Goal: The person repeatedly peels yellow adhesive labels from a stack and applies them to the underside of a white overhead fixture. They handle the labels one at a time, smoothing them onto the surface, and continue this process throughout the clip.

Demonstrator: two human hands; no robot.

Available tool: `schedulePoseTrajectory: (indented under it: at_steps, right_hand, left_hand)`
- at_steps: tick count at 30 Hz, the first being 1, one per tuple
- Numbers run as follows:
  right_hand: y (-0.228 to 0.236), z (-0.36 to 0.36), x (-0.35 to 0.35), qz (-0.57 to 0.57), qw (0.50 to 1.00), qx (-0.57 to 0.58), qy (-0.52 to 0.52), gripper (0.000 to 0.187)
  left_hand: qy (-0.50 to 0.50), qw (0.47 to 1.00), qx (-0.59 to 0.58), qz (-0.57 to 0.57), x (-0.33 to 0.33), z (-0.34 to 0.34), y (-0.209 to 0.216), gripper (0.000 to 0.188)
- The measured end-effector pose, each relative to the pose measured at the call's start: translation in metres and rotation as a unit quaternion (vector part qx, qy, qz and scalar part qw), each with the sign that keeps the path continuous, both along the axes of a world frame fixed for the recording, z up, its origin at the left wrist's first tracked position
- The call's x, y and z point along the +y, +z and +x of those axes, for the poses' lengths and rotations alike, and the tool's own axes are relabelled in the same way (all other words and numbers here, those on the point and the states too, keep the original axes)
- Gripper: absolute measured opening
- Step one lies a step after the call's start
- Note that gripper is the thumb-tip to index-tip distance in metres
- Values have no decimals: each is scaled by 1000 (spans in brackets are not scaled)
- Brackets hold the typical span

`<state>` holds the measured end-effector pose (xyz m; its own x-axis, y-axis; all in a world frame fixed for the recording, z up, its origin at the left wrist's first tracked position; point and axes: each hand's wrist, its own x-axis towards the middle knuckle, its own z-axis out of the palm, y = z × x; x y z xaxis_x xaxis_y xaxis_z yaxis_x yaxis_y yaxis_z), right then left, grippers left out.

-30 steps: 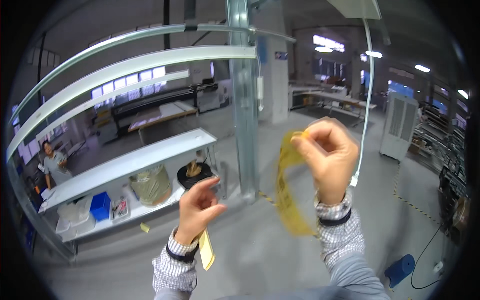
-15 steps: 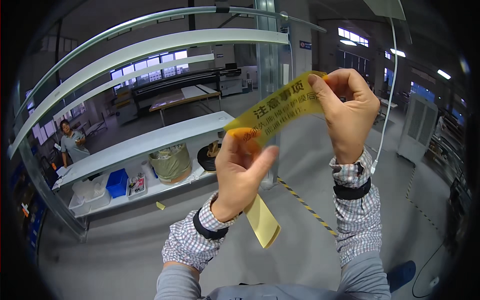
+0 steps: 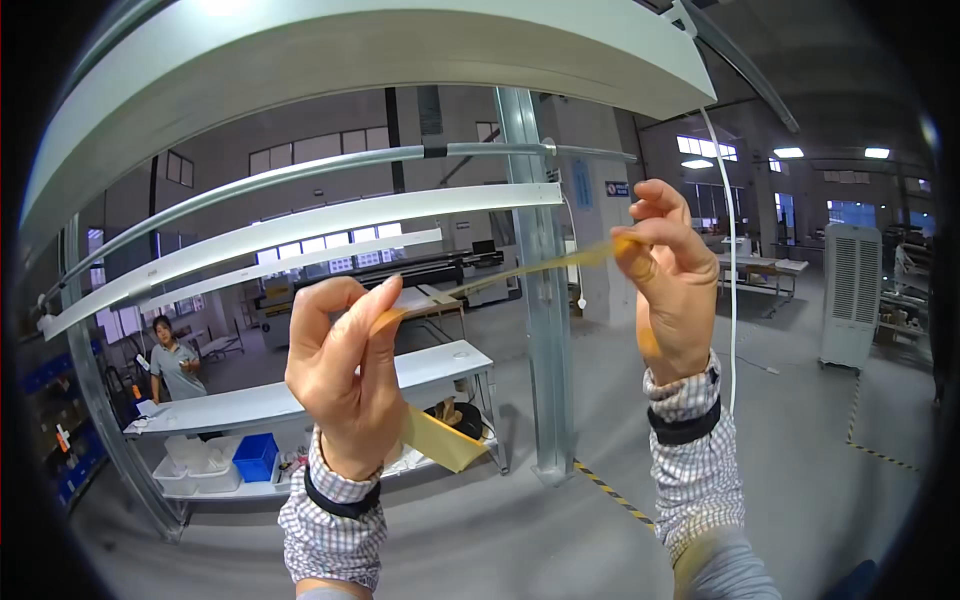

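A thin, see-through yellow label (image 3: 550, 265) is stretched between my hands, seen nearly edge-on, so its print cannot be read from here. My left hand (image 3: 345, 375) pinches its left end between thumb and fingers. At the other end, a little higher, my right hand (image 3: 672, 275) grips the label between thumb and forefinger, the other fingers curled loosely. Below my left hand hangs a folded pale yellow paper strip (image 3: 445, 442); the fingers keeping it there are hidden behind the palm.
A long white light bar (image 3: 400, 45) spans overhead, with a white cord (image 3: 733, 290) hanging at its right end. Ahead stands a metal post (image 3: 545, 400) beside a white shelf bench (image 3: 420, 372) holding a blue bin (image 3: 256, 458). A person (image 3: 174, 360) is behind the bench at far left.
My hands have moved apart, the left one up and leftward. The label has turned from showing its face to nearly edge-on. My view has tilted up, bringing the overhead light bar in.
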<state>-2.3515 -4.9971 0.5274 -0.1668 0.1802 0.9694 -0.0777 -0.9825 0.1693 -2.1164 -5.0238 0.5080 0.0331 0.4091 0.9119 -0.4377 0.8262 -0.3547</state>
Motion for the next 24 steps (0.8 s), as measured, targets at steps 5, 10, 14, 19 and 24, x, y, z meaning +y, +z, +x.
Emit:
schedulePoseTrajectory:
  at_steps: [5, 10, 14, 19, 24]
  right_hand:
    - [33, -28, 2, -12, 998, -29, 63, 15]
    - [53, -45, -3, -22, 995, -72, 59, 14]
    - [65, -59, -10, -20, 993, -105, 58, 12]
    - [87, -67, -16, -35, 993, -111, 22, 13]
    - [99, -80, -30, -47, 994, -101, -10, 15]
  left_hand:
    - [2, 1000, -3, -25, 20, -32, 39, 28]
    - [-114, 993, 21, -36, 23, -60, 70, 21]
    - [-44, 998, 13, -52, 18, -69, 83, 9]
    - [53, 994, 26, -89, 12, -75, 101, 12]
    - [104, 989, -10, -106, -2, -82, 119, 13]
